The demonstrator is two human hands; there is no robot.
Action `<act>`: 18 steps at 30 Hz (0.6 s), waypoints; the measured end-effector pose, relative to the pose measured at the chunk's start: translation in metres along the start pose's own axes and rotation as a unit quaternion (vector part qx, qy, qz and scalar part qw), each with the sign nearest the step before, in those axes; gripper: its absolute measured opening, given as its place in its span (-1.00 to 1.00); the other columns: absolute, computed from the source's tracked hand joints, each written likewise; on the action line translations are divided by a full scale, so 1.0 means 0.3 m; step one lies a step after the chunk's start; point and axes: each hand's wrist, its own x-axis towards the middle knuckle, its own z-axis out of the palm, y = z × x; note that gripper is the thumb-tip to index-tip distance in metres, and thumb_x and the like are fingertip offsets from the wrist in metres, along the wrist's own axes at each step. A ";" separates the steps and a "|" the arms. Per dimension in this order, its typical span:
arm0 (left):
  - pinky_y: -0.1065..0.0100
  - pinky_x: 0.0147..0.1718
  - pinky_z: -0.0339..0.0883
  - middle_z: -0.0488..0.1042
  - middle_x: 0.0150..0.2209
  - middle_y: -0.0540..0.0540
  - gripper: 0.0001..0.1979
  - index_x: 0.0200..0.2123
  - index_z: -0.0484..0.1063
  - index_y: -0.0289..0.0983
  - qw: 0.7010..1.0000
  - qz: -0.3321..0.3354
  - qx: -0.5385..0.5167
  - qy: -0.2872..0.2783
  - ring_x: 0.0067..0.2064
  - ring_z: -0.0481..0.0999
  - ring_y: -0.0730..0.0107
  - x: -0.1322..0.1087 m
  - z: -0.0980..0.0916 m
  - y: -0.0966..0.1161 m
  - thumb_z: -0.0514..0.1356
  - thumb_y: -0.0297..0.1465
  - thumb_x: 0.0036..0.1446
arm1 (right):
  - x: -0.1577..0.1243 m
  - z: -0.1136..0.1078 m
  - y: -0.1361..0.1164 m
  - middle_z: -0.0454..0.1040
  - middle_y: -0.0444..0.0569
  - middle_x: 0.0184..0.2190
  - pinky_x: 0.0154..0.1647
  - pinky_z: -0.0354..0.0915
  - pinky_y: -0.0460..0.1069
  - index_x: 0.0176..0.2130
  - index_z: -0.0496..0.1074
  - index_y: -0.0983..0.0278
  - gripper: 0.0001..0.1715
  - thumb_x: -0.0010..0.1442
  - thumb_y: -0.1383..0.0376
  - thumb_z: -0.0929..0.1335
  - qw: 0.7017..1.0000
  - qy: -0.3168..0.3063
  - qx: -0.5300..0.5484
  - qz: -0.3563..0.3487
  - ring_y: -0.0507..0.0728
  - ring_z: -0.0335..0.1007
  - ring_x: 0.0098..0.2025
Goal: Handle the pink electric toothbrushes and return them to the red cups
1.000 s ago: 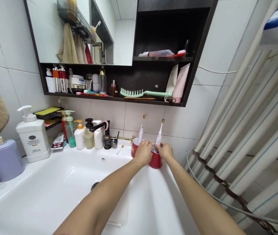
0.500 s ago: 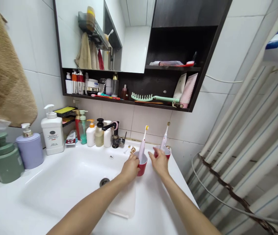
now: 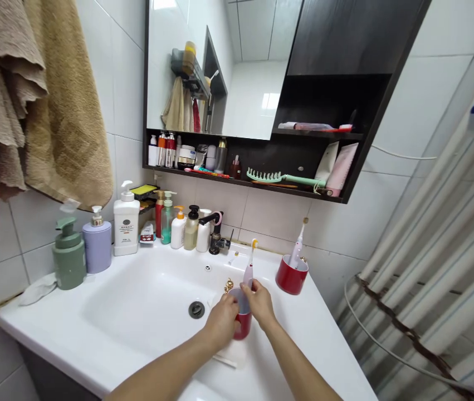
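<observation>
My left hand [image 3: 222,318] is closed round the rim and side of a red cup [image 3: 243,327] with a pale inside, held over the right side of the white sink [image 3: 145,312]. A pale pink electric toothbrush [image 3: 249,272] with a yellow-tipped head stands upright in that cup. The thumb and fingers of my right hand [image 3: 259,303] pinch its handle near the cup's rim. On the counter to the right, a second red cup [image 3: 291,279] holds another pale electric toothbrush [image 3: 297,250], leaning slightly. Beneath my left hand lies a whitish flat item [image 3: 233,355], mostly covered.
Pump bottles, among them a green one [image 3: 68,259] and a purple one [image 3: 97,245], line the left and back. The black faucet [image 3: 218,236] stands behind the basin. A dark cabinet [image 3: 345,67] hangs above, with a green hairbrush [image 3: 265,176]. A striped curtain [image 3: 429,267] hangs right.
My left hand has brought its cup nearer and away from the other cup. My right hand has left the second cup and taken hold of the toothbrush. The view has shifted left.
</observation>
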 end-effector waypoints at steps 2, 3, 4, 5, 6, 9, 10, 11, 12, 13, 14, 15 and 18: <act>0.33 -0.23 0.10 0.30 -0.28 -0.11 -0.79 -0.54 0.35 -0.32 0.999 0.022 0.026 0.006 -0.18 0.20 0.27 -0.003 0.001 -0.015 0.03 -0.62 -0.34 | 0.007 -0.031 -0.040 0.32 -0.12 -0.61 -0.51 0.13 -0.11 -0.54 0.23 0.29 -0.70 -0.07 0.11 0.14 1.000 0.021 0.008 -0.012 0.03 0.20 -0.53; 0.31 -0.22 0.09 0.30 -0.28 -0.10 -0.80 -0.53 0.35 -0.31 0.999 0.036 0.030 0.015 -0.19 0.21 0.27 -0.004 -0.002 -0.020 0.05 -0.60 -0.34 | 0.009 -0.051 -0.062 0.30 -0.12 -0.60 -0.52 0.12 -0.11 -0.53 0.21 0.29 -0.68 -0.06 0.10 0.13 0.999 0.031 0.012 -0.017 0.03 0.19 -0.53; 0.30 -0.21 0.08 0.31 -0.29 -0.10 -0.81 -0.52 0.34 -0.30 0.998 0.047 0.017 0.034 -0.20 0.22 0.27 -0.004 -0.009 -0.022 0.08 -0.57 -0.33 | 0.008 -0.072 -0.083 0.30 -0.11 -0.59 -0.53 0.11 -0.11 -0.51 0.20 0.29 -0.67 -0.04 0.09 0.11 0.999 0.040 0.015 -0.022 0.03 0.18 -0.53; 0.29 -0.20 0.08 0.31 -0.30 -0.10 -0.82 -0.49 0.34 -0.30 0.997 0.055 -0.010 0.061 -0.20 0.22 0.27 -0.003 -0.020 -0.020 0.10 -0.54 -0.32 | 0.004 -0.094 -0.102 0.29 -0.11 -0.58 -0.54 0.11 -0.11 -0.49 0.20 0.29 -0.66 -0.04 0.08 0.10 0.998 0.047 0.018 -0.027 0.03 0.18 -0.52; 0.29 -0.19 0.07 0.32 -0.30 -0.10 -0.82 -0.46 0.33 -0.30 0.993 0.059 -0.050 0.094 -0.20 0.23 0.29 0.002 -0.033 -0.013 0.10 -0.49 -0.28 | -0.005 -0.114 -0.118 0.28 -0.11 -0.57 -0.54 0.10 -0.11 -0.48 0.19 0.29 -0.66 -0.04 0.07 0.11 0.998 0.050 0.019 -0.032 0.03 0.17 -0.52; 0.32 -0.21 0.10 0.33 -0.31 -0.12 -0.80 -0.36 0.29 -0.29 0.952 0.027 -0.249 0.176 -0.22 0.28 0.36 0.035 -0.078 0.034 0.00 -0.36 -0.10 | -0.056 -0.148 -0.133 0.25 -0.14 -0.60 -0.55 0.10 -0.11 -0.46 0.20 0.27 -0.69 -0.06 0.08 0.16 0.998 0.031 0.018 -0.044 0.02 0.16 -0.55; 0.33 -0.24 0.13 0.34 -0.31 -0.13 -0.76 -0.34 0.28 -0.30 0.926 0.006 -0.333 0.177 -0.25 0.30 0.38 0.051 -0.087 0.054 -0.03 -0.32 -0.08 | -0.077 -0.148 -0.127 0.24 -0.15 -0.62 -0.56 0.09 -0.11 -0.43 0.21 0.27 -0.70 -0.07 0.09 0.17 0.999 0.010 0.019 -0.044 0.02 0.15 -0.57; 0.34 -0.28 0.16 0.35 -0.33 -0.14 -0.73 -0.34 0.27 -0.31 0.894 -0.013 -0.417 0.164 -0.29 0.33 0.40 0.069 -0.092 0.073 -0.04 -0.28 -0.08 | -0.098 -0.143 -0.116 0.22 -0.17 -0.64 -0.58 0.09 -0.11 -0.40 0.22 0.26 -0.71 -0.06 0.10 0.17 0.999 -0.015 0.020 -0.038 0.01 0.14 -0.59; 0.34 -0.32 0.18 0.36 -0.36 -0.14 -0.72 -0.36 0.27 -0.32 0.864 -0.026 -0.485 0.135 -0.33 0.35 0.40 0.086 -0.092 0.090 -0.03 -0.25 -0.09 | -0.116 -0.136 -0.101 0.20 -0.18 -0.66 -0.60 0.08 -0.12 -0.37 0.22 0.25 -0.71 -0.06 0.11 0.17 0.999 -0.040 0.021 -0.028 0.01 0.12 -0.61; 0.35 -0.35 0.19 0.38 -0.41 -0.13 -0.72 -0.39 0.27 -0.34 0.836 -0.038 -0.537 0.106 -0.37 0.36 0.41 0.101 -0.086 0.102 0.00 -0.24 -0.11 | -0.131 -0.127 -0.086 0.18 -0.19 -0.67 -0.61 0.07 -0.12 -0.35 0.21 0.24 -0.71 -0.05 0.11 0.16 0.998 -0.062 0.022 -0.014 0.00 0.11 -0.62; 0.35 -0.37 0.20 0.38 -0.46 -0.11 -0.73 -0.42 0.26 -0.35 0.812 -0.048 -0.575 0.081 -0.41 0.37 0.42 0.114 -0.075 0.109 0.03 -0.25 -0.14 | -0.141 -0.119 -0.072 0.17 -0.20 -0.67 -0.63 0.06 -0.12 -0.35 0.21 0.24 -0.71 -0.04 0.12 0.16 0.997 -0.078 0.025 0.001 0.00 0.10 -0.63; 0.36 -0.38 0.20 0.38 -0.50 -0.10 -0.74 -0.46 0.26 -0.35 0.793 -0.059 -0.603 0.065 -0.45 0.38 0.44 0.124 -0.063 0.110 0.06 -0.26 -0.17 | -0.148 -0.113 -0.060 0.15 -0.21 -0.68 -0.63 0.05 -0.12 -0.35 0.21 0.24 -0.72 -0.05 0.12 0.16 0.995 -0.091 0.034 0.016 -0.01 0.09 -0.63; 0.38 -0.40 0.21 0.38 -0.58 -0.05 -0.80 -0.52 0.25 -0.35 0.744 -0.102 -0.657 0.075 -0.50 0.38 0.46 0.141 -0.029 0.096 0.10 -0.31 -0.21 | -0.152 -0.111 -0.044 0.14 -0.22 -0.67 -0.67 0.06 -0.13 -0.40 0.18 0.25 -0.71 -0.04 0.10 0.15 0.973 -0.182 0.117 0.084 -0.04 0.07 -0.67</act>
